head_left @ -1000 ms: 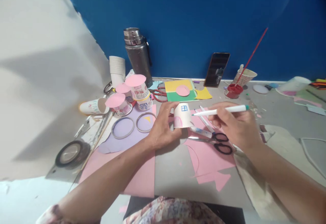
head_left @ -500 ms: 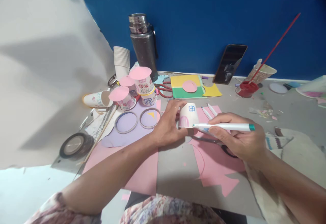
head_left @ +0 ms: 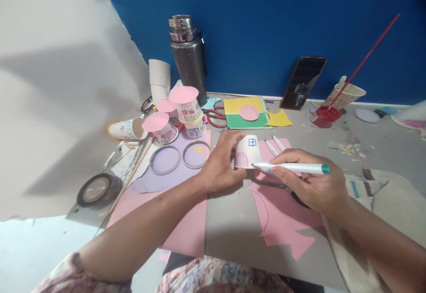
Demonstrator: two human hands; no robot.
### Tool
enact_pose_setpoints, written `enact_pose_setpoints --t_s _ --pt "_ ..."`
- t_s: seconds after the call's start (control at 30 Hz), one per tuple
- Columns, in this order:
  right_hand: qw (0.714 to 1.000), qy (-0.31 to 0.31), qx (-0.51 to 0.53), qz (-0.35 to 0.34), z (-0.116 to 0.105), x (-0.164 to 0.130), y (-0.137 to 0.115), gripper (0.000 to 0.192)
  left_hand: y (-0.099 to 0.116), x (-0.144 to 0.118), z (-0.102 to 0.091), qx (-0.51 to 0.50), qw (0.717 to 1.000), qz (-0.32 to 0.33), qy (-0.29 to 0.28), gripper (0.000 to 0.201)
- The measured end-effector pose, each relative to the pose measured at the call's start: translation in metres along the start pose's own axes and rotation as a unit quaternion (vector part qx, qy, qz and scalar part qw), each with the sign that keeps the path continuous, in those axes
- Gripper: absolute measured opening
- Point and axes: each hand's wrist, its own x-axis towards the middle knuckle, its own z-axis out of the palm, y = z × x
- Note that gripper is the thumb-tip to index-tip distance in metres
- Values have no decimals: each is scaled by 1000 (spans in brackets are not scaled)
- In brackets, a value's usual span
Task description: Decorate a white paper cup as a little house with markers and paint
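An upside-down white paper cup with a blue window and a pink door drawn on it is gripped from the left by my left hand. My right hand holds a white marker with a green end, its tip at the cup's lower edge. Behind the right fingers lie two more white markers on pink paper. Dark-handled scissors rest below the marker, partly hidden by the right hand.
Decorated cups with pink paper tops stand at left, near stacked cups and a steel flask. Two tape rings lie on purple paper. A phone leans on the blue wall; a red pot holds a thin stick.
The view has shifted very slightly. Both hands keep their grips, and the marker tip stays at the cup's lower edge.
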Motion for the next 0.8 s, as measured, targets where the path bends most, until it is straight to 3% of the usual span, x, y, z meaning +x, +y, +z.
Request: enact_pose_setpoints --t_s 0.8 --pt "1000 -14 14 -13 -1 2 0 14 2 1 0 -30 999 -17 7 72"
